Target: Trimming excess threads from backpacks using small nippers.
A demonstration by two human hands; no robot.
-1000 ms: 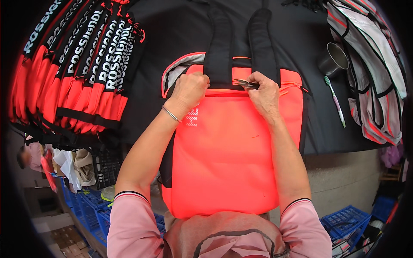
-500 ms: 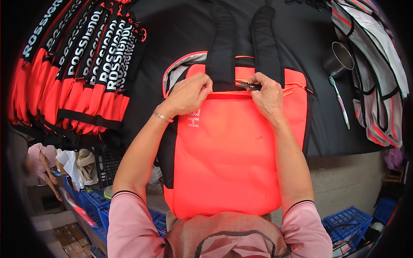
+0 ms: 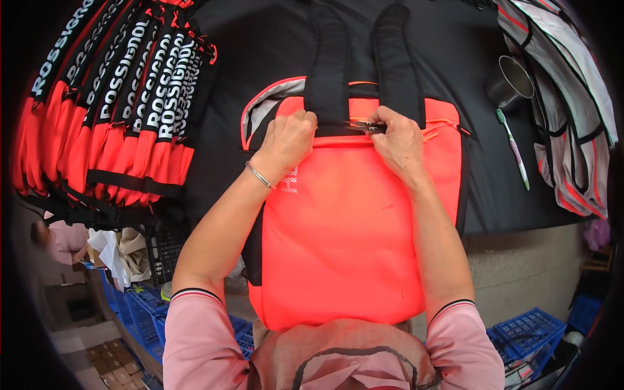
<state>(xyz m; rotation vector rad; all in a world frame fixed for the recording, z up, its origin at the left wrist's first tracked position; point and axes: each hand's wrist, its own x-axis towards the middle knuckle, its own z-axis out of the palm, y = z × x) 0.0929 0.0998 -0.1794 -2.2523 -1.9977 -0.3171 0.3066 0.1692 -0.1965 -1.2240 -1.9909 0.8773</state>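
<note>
A bright coral-red backpack (image 3: 338, 247) with black sides lies in front of me, its lower end against my body. Two black shoulder straps (image 3: 327, 71) stretch away from its top across the table. My left hand (image 3: 290, 135) is closed at the bag's upper seam, beside the base of the left strap; whatever its fingertips pinch is hidden. My right hand (image 3: 398, 140) is closed around small dark thread snips (image 3: 365, 126), blades pointing left over the strip below the straps. At the upper left, the bag's grey-lined flap (image 3: 263, 107) gapes. Short loose threads (image 3: 388, 207) show on the front panel.
Stacked red-and-black bags (image 3: 110, 123) fill the table's left. To the right are a metal cup (image 3: 510, 83), a toothbrush (image 3: 513, 149) and grey fabric pieces (image 3: 565, 110). Blue crates (image 3: 530, 335) stand below the table; another person (image 3: 67, 240) is at far left.
My left hand has turned at the wrist and shifted slightly, fingers still closed. The snips stay in my right hand near the same spot. The person at far left has moved.
</note>
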